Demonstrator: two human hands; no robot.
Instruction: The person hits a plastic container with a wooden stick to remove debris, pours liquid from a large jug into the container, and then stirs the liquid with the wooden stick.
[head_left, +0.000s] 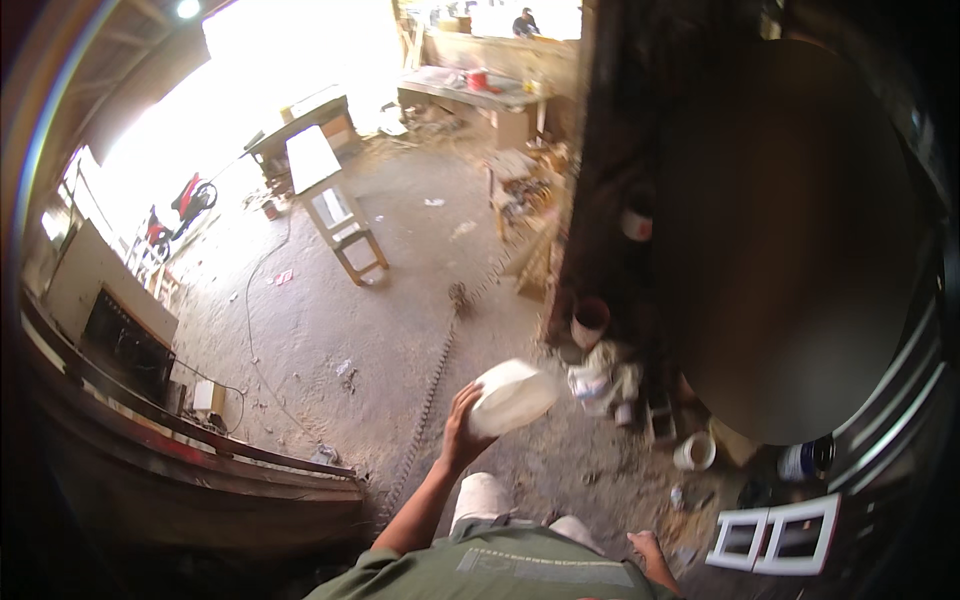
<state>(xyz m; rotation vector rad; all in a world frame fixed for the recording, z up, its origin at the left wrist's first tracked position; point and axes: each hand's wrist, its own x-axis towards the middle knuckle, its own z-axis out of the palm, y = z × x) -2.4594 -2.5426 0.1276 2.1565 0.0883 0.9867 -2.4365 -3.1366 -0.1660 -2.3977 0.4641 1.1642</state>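
Observation:
Held out in front of my body, my left hand (463,428) is closed on the side of a whitish plastic container (515,398). The container is tilted, and its contents cannot be made out. Low at my right side hangs my right hand (648,545), small in view. Its fingers look loosely apart with nothing seen in them. To the right of that hand lies a white frame with two openings (768,535).
A long white-topped bench (318,170) stands ahead on the concrete floor. A ridged hose-like line (432,395) and a thin cable (248,325) cross the floor. Buckets (590,318), rags (610,378) and a white pot (695,452) crowd the right. A motorbike (190,200) stands far left.

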